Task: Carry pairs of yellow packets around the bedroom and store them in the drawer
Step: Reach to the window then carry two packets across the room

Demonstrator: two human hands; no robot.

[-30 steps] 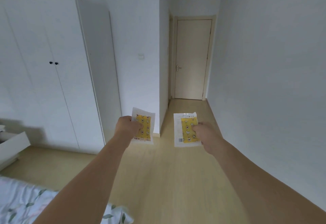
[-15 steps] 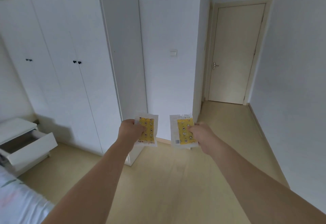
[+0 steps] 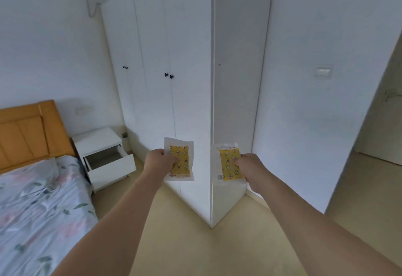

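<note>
The left hand (image 3: 159, 162) pinches one flat yellow plastic packet (image 3: 179, 160) and the right hand (image 3: 250, 167) pinches the other yellow packet (image 3: 228, 163), both held up, so walk slowly left to the open white drawer (image 3: 108, 162) by the bed (image 3: 37, 199), keeping both pinches tight.

Your left hand (image 3: 159, 162) and right hand (image 3: 250, 167) are reaching out over bare floor (image 3: 195, 251), so nothing is blocking them from below. The big white wardrobe (image 3: 174, 80) is standing right in front of you, its corner pointing between your hands. The drawer (image 3: 111, 167) of the little nightstand (image 3: 97, 140) is sticking out open to your left, with free floor lying between it and you. The bed (image 3: 37, 199) is filling the left side, just beside the nightstand. A wall (image 3: 304, 112) is closing the right, with a gap opening past it.
</note>
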